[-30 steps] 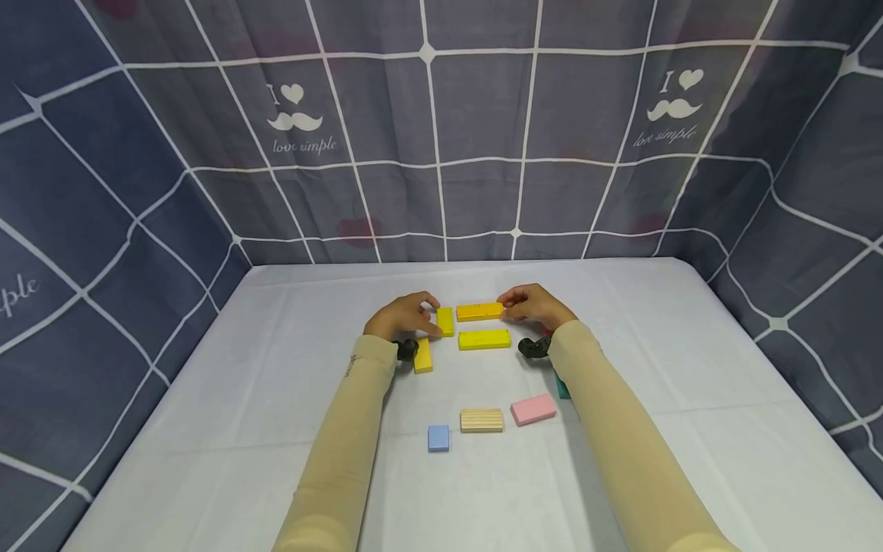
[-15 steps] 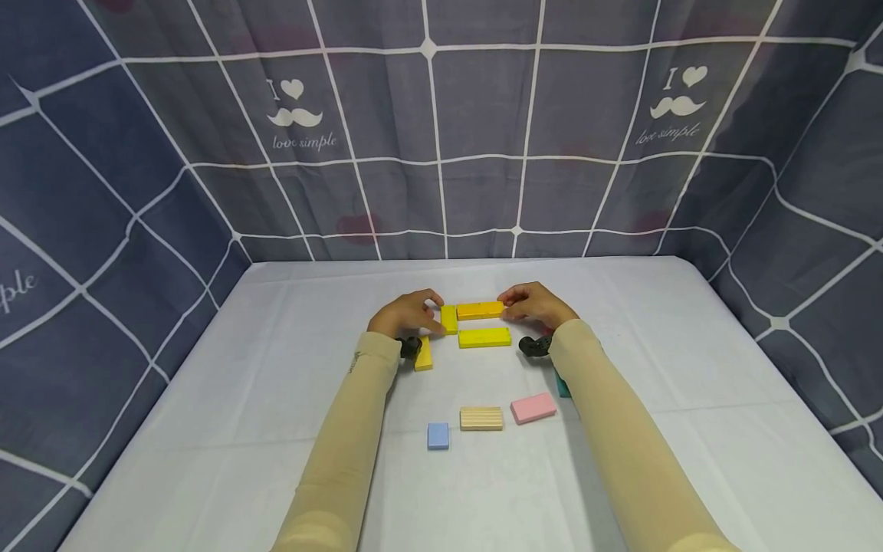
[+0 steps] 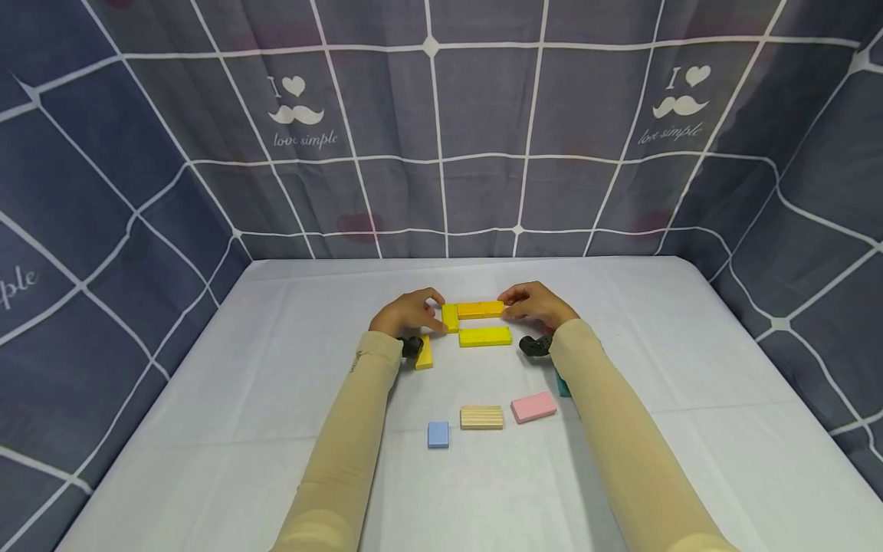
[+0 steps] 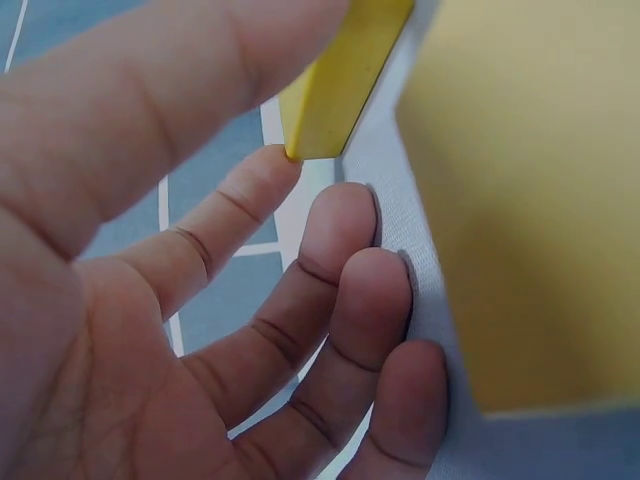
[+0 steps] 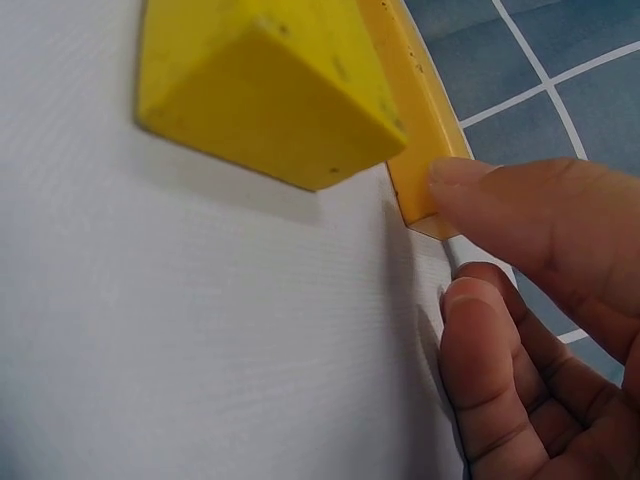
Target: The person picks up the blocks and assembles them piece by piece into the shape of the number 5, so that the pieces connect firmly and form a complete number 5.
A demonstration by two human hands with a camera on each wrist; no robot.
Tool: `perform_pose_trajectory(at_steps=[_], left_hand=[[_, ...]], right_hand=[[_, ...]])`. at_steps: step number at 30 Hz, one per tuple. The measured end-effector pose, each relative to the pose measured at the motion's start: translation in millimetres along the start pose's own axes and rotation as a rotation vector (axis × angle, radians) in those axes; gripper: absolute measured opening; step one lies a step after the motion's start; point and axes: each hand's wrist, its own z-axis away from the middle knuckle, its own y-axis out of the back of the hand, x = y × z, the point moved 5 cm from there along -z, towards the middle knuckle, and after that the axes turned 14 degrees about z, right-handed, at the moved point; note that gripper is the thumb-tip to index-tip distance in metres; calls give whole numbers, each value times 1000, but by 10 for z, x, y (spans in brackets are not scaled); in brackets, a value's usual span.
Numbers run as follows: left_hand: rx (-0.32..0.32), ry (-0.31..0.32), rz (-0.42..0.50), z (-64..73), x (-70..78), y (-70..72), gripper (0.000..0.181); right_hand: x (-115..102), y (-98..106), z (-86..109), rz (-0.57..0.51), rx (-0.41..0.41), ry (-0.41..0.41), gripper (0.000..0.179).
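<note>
Toward the surface's (image 3: 621, 460) far edge, the left hand (image 3: 405, 313) pinches a yellow block (image 3: 451, 318), the right hand (image 3: 539, 304) an orange block (image 3: 480, 310); their corner seems already joined. A second yellow block (image 3: 485, 336) lies apart, I judge unplaced. These are smooth, dark-specked bars; a ridged block (image 3: 481, 418) lies nearer.

Smooth yellow block (image 4: 338, 100), perhaps painted wood; matt tablecloth (image 3: 207, 429).

Beyond the far edge of the table (image 3: 207, 460), the grey curtain (image 3: 483, 199) reads "I" (image 3: 274, 87), heart (image 3: 293, 86), moustache (image 3: 296, 115), "love simple" (image 3: 306, 140) — twice, toward the left and right corners. Past the left edge, "ple" (image 3: 18, 284) — while the marking (image 3: 356, 360) on the left sleeve (image 3: 338, 452) is illegible.
</note>
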Motion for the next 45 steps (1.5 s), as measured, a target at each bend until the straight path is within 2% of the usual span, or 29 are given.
perform_pose_trajectory(at_steps=[8,14,18,24,35,41,45], left_hand=[[0,-17,-2,31,-3,9,59],[-30,-25,36,32,-41,10,64],[-40,-34,66,20,-77,15,66],[-46,-36,108,15,-126,8,66],[-21,-33,125,-3,-131,1,65],[-21,-28,129,13,-129,1,64],[-6,-27,109,27,-127,7,64]], right_hand=[[-12,3,-14,-5,-1,-5,41],[-7,-7,2,15,0,4,44],[-14,-9,23,-15,-13,25,50],[-4,-11,82,-144,-23,38,51],[-52,85,188,-405,56,109,51],[-64,193,255,-493,82,120,52],[-53,274,338,-530,95,131,45]])
